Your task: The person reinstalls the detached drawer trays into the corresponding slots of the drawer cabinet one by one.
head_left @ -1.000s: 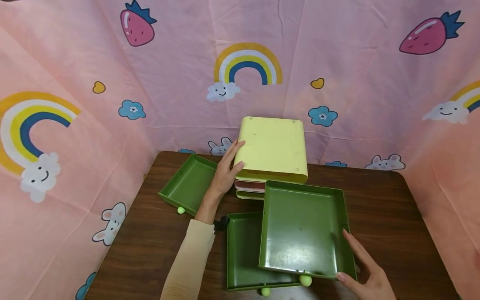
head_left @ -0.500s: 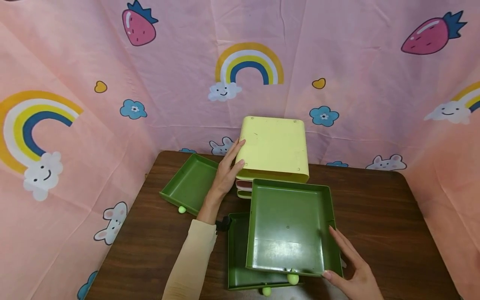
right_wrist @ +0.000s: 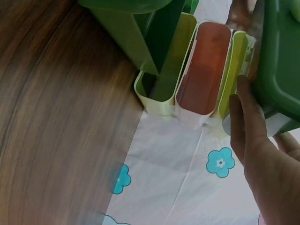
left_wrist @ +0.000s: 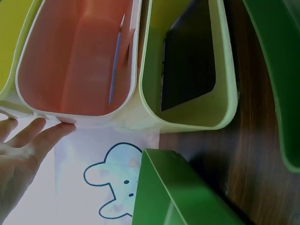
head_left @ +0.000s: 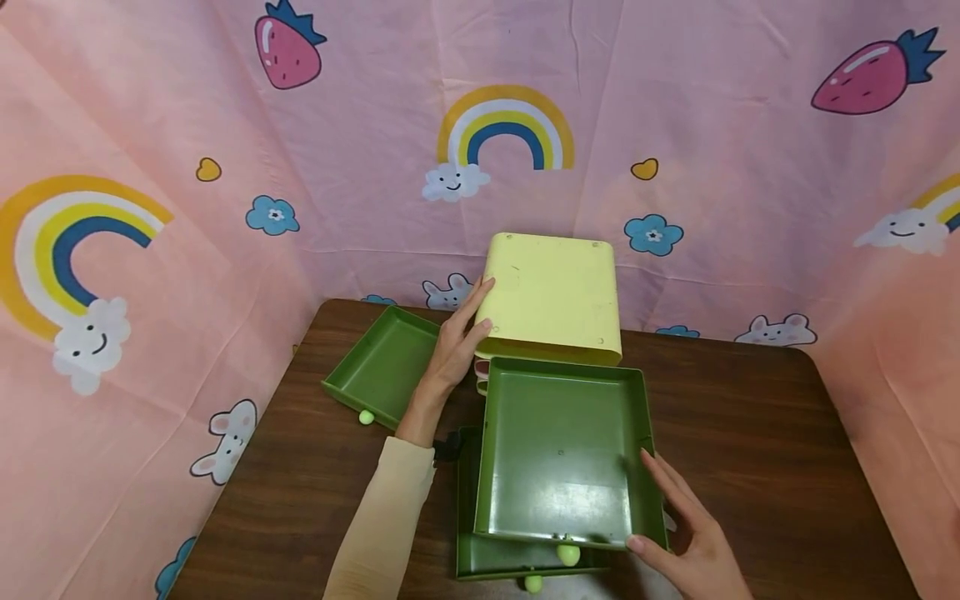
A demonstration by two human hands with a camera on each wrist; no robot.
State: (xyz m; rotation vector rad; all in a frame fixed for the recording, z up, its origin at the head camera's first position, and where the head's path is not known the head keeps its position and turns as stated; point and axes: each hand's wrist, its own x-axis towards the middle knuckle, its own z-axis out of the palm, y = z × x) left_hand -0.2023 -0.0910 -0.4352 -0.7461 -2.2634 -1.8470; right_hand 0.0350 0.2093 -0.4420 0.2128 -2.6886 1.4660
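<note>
A person's right hand (head_left: 690,525) pinches a green drawer (head_left: 558,450) at its right side, the thumb at the near right corner and the fingers along the outer wall. The drawer is squarish and shallow, with low, thin walls and a smooth, deep green floor. A pale glare spreads over the near part of that floor, and a small round mark sits near its middle. A thin dark line cuts the right wall, and a light green ball-shaped knob (head_left: 568,555) stands out from the near edge. The drawer is in front of the cabinet (head_left: 551,292) and overlaps a second drawer (head_left: 487,557), which has a similar knob.

The left hand (head_left: 453,342) rests against the left side of the cabinet, fingers extended and the thumb spread apart from them at the near corner. The cabinet has a pale yellow top with rounded edges, small round marks near its corners and a short dark scratch. The left wrist view shows a pink tier (left_wrist: 77,61) between two yellowish ones. A third drawer (head_left: 382,367) lies angled on the brown wooden table (head_left: 750,417), left of the cabinet.
</note>
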